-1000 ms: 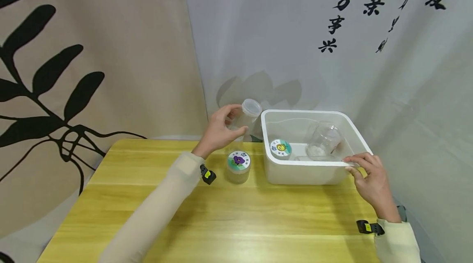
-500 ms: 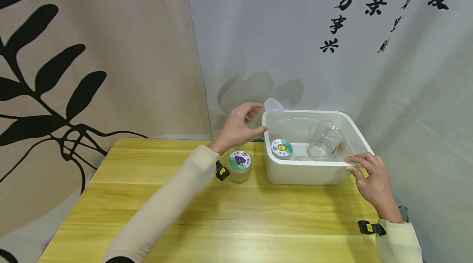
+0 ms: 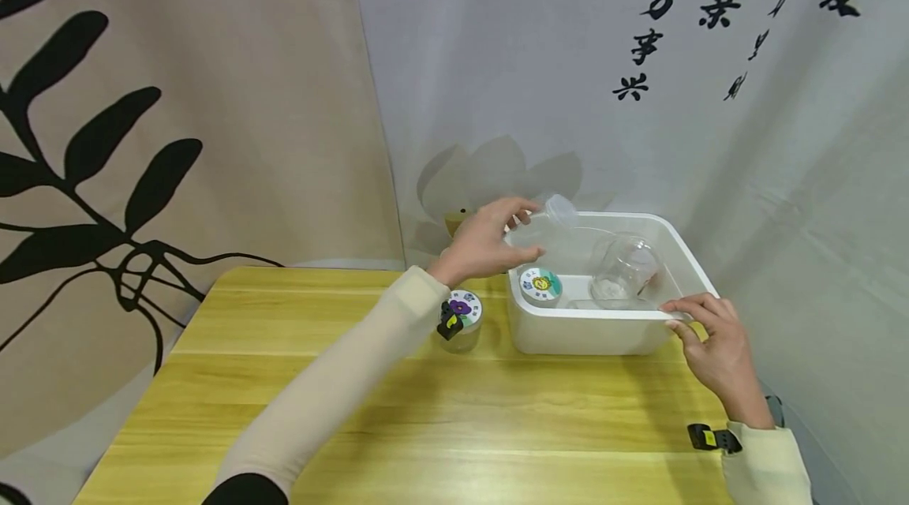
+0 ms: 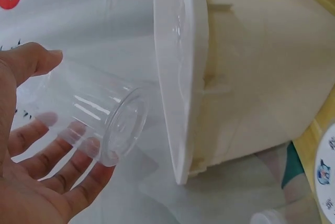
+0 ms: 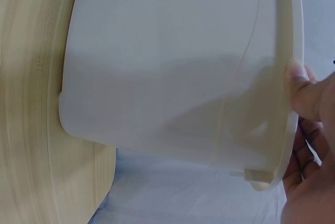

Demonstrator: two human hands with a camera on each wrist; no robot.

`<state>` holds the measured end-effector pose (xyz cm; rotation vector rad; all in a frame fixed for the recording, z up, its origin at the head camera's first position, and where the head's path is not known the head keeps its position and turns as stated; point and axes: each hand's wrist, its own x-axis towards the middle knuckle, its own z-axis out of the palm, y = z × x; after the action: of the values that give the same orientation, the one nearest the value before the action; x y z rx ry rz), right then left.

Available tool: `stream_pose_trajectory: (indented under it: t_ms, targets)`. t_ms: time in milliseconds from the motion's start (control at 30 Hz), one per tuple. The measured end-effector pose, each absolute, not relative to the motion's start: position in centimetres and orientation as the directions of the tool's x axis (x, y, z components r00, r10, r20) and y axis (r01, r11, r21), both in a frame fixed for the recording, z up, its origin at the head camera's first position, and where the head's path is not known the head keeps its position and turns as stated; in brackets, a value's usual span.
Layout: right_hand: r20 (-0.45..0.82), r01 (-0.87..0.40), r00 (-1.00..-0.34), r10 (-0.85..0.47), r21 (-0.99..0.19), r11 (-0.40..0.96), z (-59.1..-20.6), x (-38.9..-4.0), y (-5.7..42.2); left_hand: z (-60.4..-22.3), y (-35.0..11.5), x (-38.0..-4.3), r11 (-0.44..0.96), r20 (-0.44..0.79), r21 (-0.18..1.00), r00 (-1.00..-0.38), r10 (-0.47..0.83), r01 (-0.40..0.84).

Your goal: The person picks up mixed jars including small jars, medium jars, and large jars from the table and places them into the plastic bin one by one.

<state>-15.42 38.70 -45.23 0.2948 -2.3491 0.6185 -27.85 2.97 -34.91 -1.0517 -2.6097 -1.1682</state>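
Observation:
My left hand holds a clear plastic jar tilted over the left side of a white plastic bin. In the left wrist view, thumb and fingers lie on opposite sides of the jar, its round end pointing toward the bin rim. My right hand grips the bin's front right rim, thumb on the outside in the right wrist view. Inside the bin stand a jar with a yellow-flower lid and, farther right, a clear jar that looks tilted.
A jar with a purple-flower lid stands on the wooden table left of the bin, partly covered by my left wrist strap. Curtains hang close behind the table. A small tan thing shows behind my left hand.
My left hand has moved right with the clear jar, from beside the bin to over its left rim, tilting the jar further. The right hand stays on the rim.

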Motion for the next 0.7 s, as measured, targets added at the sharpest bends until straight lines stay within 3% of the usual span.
stream_pose_trajectory:
  t_ms: [700]
  targets:
    - [0.672,-0.37,-0.739,-0.04,-0.356,0.858,-45.1,-15.3,38.5,-34.1,9.3,-28.0,0.481,0.216,0.586,-0.698,0.683,0.652]
